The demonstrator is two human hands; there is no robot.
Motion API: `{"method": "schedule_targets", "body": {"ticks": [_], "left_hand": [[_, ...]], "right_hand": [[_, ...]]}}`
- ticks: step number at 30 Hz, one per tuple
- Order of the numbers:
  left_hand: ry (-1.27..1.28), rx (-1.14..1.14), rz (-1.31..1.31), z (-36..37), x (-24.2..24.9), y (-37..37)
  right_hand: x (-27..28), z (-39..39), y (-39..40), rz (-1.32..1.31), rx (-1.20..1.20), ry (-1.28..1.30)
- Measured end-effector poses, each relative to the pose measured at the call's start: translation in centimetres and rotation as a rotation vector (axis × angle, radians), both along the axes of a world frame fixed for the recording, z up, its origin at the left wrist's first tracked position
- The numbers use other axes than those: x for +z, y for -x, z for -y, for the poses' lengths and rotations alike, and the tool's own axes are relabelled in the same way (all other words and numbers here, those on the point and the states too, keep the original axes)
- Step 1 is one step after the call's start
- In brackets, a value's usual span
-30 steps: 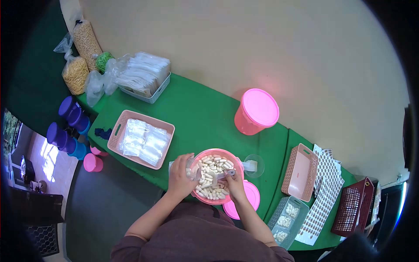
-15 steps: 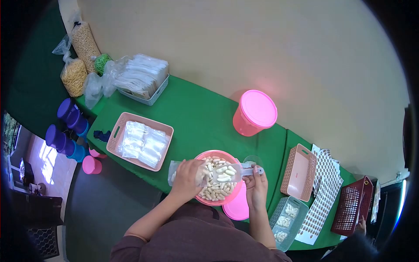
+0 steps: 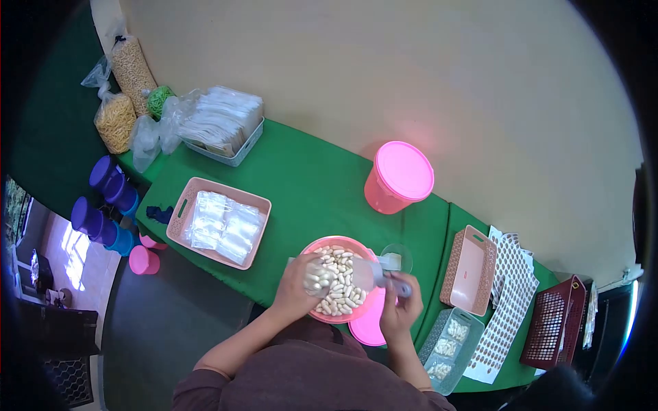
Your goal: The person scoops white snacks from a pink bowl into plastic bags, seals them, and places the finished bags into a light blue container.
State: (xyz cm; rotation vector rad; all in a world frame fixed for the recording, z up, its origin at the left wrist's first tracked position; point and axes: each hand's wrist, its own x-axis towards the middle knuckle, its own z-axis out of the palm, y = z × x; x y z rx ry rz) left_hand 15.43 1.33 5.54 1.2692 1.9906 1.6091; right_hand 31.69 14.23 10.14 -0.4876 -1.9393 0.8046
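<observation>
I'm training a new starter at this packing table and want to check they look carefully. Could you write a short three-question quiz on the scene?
1. Fill in the gap: the right hand grips a ____ by its handle.
2. True or false: the left hand rests on the lidded pink bucket.
3. What colour are the pieces in the pink bowl? A) bright green B) purple C) off-white

Key:
1. scoop
2. False: the left hand holds a clear bag with pieces in it, at the pink bowl.
3. C
</observation>
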Motion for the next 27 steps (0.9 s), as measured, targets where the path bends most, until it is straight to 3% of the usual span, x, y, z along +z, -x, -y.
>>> {"method": "schedule_targets", "body": {"ticks": [1, 2, 3, 4, 5, 6, 8, 10, 12, 14, 16, 18, 20, 21, 23, 24, 25, 27], "left_hand": [[-0.094, 0.034, 0.266, 0.1, -0.1, 0.1], [-0.093, 0.034, 0.264, 0.3, 0.0, 0.6], [-0.271, 0.052, 0.363, 0.4, 0.2, 1.4], [-0.448, 0.07, 0.461, 0.6, 0.5, 2.2], [-0.387, 0.096, 0.512, 1.0, 1.2, 2.9], [-0.387, 0.098, 0.507, 1.3, 2.2, 3.6], [-0.473, -0.157, 0.941, 2.1, 3.6, 4.9], [-0.448, -0.221, 0.966, 2.8, 3.3, 5.4], [-0.334, -0.39, 0.969, 2.8, 3.8, 5.6], [-0.295, -0.464, 0.962, 2.7, 3.4, 5.3], [-0.069, -0.576, 0.603, 2.1, 4.6, 4.4], [-0.037, -0.635, 0.557, 1.5, 5.3, 3.3], [-0.022, -0.477, 0.438, 1.1, 4.5, 1.9], [-0.116, -0.333, 0.514, 0.7, 3.5, 1.3], [-0.093, -0.317, 0.603, 0.8, 1.9, 1.5], [-0.066, -0.301, 0.697, 0.9, 1.8, 1.6], [-0.16, -0.191, 0.708, 0.6, 1.8, 1.0], [-0.162, -0.197, 0.645, 0.6, 1.7, 0.6]], "right_hand": [[-1.1, -0.4, 1.0, -0.013, 0.019, 0.256], [-2.4, -0.8, 1.7, -0.027, 0.039, 0.512], [-4.6, -1.4, 2.0, -0.03, 0.039, 0.514], [-7.3, -1.9, 2.1, 0.073, 0.101, 0.699], [-9.1, -2.1, 2.2, 0.178, 0.167, 0.882], [-10.0, -1.9, 2.2, 0.176, 0.171, 0.882], [-11.2, -1.3, 2.6, 0.461, 0.195, 0.984], [-8.3, -0.8, 3.1, 0.596, 0.186, 0.924], [-5.7, 0.2, 3.6, 0.52, -0.136, 0.033], [-3.4, 0.1, 3.7, 0.407, -0.027, 0.152], [-2.1, 0.5, 3.3, 0.297, 0.079, 0.277], [-1.2, 0.9, 2.7, 0.192, 0.502, 0.589], [-0.3, 1.7, 2.6, 0.242, 0.517, 0.544], [-0.8, 2.0, 2.3, 0.179, 0.469, 0.683], [-1.0, 2.3, 2.5, 0.047, 0.4, 0.842], [-0.9, 2.6, 2.8, 0.046, 0.403, 0.84], [-0.9, 2.9, 3.0, 0.008, 0.35, 0.803], [-0.7, 3.2, 3.0, -0.029, 0.292, 0.765]]}}
